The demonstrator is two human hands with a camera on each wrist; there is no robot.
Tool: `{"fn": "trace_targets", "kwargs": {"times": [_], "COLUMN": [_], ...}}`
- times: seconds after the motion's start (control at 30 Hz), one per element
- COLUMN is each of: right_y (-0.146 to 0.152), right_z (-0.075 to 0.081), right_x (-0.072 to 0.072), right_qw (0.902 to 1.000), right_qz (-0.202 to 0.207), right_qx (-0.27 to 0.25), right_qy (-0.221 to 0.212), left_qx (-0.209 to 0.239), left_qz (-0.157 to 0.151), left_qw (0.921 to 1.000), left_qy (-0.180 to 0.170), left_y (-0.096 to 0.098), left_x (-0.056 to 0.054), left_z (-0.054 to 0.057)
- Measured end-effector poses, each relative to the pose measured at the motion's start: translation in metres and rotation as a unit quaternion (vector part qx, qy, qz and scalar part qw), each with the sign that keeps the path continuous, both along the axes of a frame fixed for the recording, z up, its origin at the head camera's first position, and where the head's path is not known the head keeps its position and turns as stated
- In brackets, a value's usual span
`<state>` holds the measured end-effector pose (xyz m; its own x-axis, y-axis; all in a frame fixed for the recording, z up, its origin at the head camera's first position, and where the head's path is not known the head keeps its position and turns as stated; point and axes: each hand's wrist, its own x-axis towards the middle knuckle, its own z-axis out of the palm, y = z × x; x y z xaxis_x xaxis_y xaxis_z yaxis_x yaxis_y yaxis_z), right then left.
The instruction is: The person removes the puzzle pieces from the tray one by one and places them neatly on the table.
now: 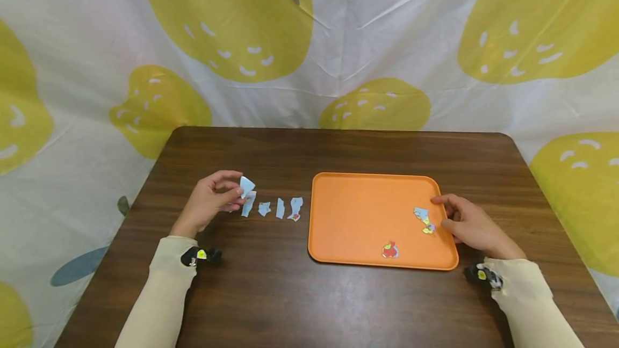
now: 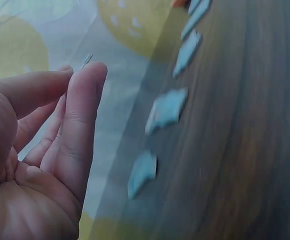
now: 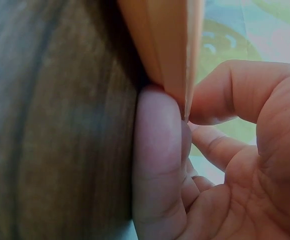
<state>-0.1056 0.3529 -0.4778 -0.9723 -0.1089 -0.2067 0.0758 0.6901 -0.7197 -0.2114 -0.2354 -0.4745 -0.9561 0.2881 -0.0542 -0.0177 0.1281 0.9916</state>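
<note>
My left hand (image 1: 210,200) pinches a pale blue torn paper piece (image 1: 247,187) between thumb and fingertips, above the table's left half. In the left wrist view only a thin edge of that piece (image 2: 86,60) shows past the fingertips. Below and right of it, several light blue torn pieces (image 1: 280,208) lie in a row. My right hand (image 1: 471,224) grips the right rim of an orange tray (image 1: 358,214). The right wrist view shows its fingers on both sides of the tray's edge (image 3: 170,45). A blue and yellow piece (image 1: 422,215) lies near that rim, inside the tray.
A red piece with a yellow-green patch (image 1: 390,249) lies near the tray's front edge. Everything stands on a dark brown wooden table (image 1: 271,294). A white curtain with yellow fruit shapes (image 1: 338,31) hangs behind the table's back edge.
</note>
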Motion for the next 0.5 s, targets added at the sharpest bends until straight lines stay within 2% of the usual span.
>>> {"fn": "trace_targets", "kwargs": {"times": [0.3,0.5], "right_y": [-0.001,0.0], "right_z": [0.001,0.0], "right_x": [0.001,0.001], "right_qw": [1.0,1.0], "right_qz": [-0.002,-0.001], "right_qx": [-0.005,-0.006], "right_qy": [0.0,0.002], "left_qx": [-0.034,-0.055], "left_qz": [0.016,0.028], "left_qw": [0.9985,0.996], "left_qy": [-0.04,-0.065], "left_y": [-0.035,-0.052], "left_x": [0.001,0.004], "left_z": [-0.01,-0.016]}}
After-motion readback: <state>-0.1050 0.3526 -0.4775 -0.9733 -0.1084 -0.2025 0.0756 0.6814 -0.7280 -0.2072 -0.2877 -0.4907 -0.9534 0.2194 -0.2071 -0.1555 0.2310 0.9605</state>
